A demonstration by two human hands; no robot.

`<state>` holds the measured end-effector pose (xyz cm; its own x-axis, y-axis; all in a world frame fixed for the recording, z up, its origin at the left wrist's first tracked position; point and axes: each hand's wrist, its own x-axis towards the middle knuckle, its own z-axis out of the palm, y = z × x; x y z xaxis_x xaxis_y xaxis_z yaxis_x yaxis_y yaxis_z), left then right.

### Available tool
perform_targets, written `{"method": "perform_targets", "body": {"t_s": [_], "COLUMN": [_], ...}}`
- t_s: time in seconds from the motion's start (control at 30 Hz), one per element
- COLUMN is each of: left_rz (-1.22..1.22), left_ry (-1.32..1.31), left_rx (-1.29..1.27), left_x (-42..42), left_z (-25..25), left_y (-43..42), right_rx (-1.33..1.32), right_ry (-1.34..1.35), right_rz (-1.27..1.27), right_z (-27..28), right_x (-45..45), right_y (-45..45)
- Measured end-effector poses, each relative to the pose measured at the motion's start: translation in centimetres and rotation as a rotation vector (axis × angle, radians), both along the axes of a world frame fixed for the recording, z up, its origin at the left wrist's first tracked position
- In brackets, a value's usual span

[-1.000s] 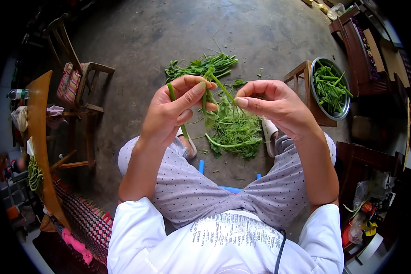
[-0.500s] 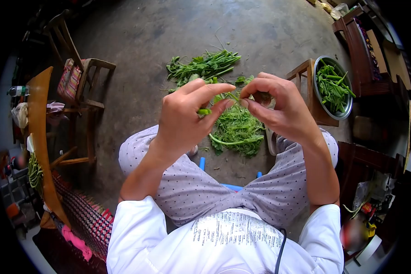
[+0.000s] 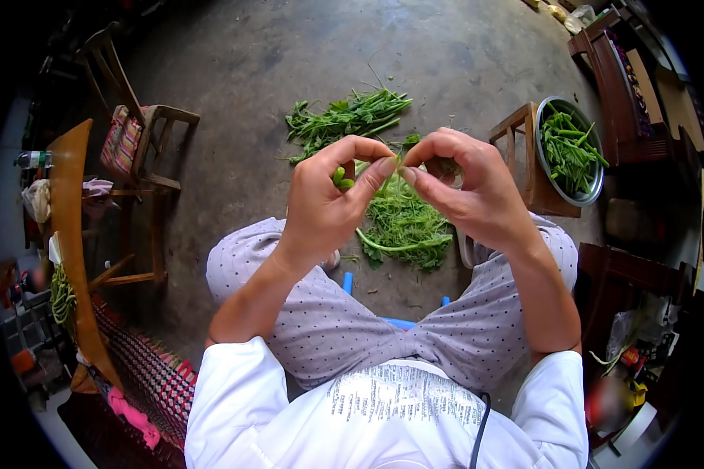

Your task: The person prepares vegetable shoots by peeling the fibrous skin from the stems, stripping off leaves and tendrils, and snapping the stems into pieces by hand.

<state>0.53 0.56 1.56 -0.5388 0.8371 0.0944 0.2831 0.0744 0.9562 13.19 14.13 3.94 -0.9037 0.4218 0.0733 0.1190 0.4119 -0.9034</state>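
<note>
As its thinness seems to require, the green stem [image 3: 400, 162] is pinched by the left hand [image 3: 323, 187] and right hand [image 3: 479, 184], above the leaf pile [image 3: 407, 223]; the bowl [image 3: 592, 191] sits on a stool [image 3: 534, 173], perhaps for easy reach.

Stems [image 3: 360, 113] are lying on the floor [image 3: 235, 78] beyond scraps [image 3: 407, 223]; right, a basin [image 3: 583, 201] is resting on a stool [image 3: 536, 191]; left, a chair [image 3: 164, 114] is standing.

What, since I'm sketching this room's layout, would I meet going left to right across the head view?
Plastic bottle, wooden chair, left hand, right hand, metal basin holding greens.
</note>
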Motion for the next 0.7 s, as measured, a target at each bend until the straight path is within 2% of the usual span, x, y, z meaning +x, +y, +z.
{"method": "perform_targets", "body": {"t_s": [0.03, 0.1, 0.17, 0.23, 0.43, 0.5, 0.57, 0.7], "left_rz": [0.0, 0.018, 0.079, 0.176, 0.196, 0.181, 0.139, 0.022], "left_ry": [0.0, -0.166, -0.254, -0.552, -0.742, -0.762, -0.783, -0.843], "left_rx": [0.0, 0.155, 0.146, 0.123, 0.208, 0.235, 0.24, 0.235], "left_x": [-0.1, -0.4, -0.5, -1.3, -3.7, -4.0, -3.8, -3.1], "left_z": [-0.4, -1.1, -0.4, 0.4, 0.5, 0.7, 0.7, 0.3], "left_y": [0.1, 0.4, 0.3, 0.0, -1.0, -1.1, -1.2, -1.2], "right_rx": [-0.002, -0.004, -0.008, -0.018, 0.083, 0.145, 0.388, 0.309], "right_ry": [0.023, 0.047, 0.006, -0.016, -0.221, -0.233, -0.283, -0.107], "right_rz": [0.004, 0.008, 0.09, 0.132, 0.403, 0.412, 0.374, 0.17], "right_z": [-0.1, -0.1, -0.2, 0.2, -0.5, -0.9, -1.3, -0.5], "right_x": [-0.1, -0.1, -0.1, 0.3, 1.2, 1.0, 1.1, 0.3], "right_y": [-0.2, -0.4, -0.4, -0.3, -0.1, -0.3, -0.2, -1.0]}}
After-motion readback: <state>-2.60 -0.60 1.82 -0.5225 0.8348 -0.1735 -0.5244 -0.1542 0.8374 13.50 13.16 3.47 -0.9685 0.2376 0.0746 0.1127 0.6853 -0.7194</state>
